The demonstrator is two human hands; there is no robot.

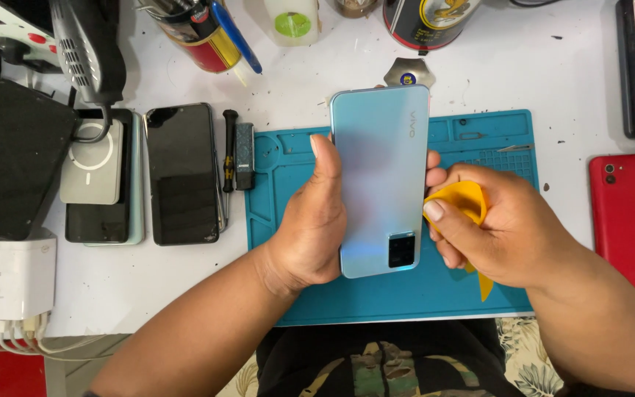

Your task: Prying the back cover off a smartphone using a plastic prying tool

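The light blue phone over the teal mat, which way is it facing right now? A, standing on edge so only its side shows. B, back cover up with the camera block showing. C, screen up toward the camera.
B: the light blue phone, gripped by the left hand, shows its glossy back and dark camera block, while the right hand presses a yellow pick at its edge.

On the desk [523, 66] at the left I see a dark phone screen [182, 173] lying face up, tall and black. At the top edge stand a red and yellow can [203, 37], a black can with yellow label [426, 20], and a white bottle with round green label [292, 22].

Head camera looks steeply down, close above the worktable [523, 66]
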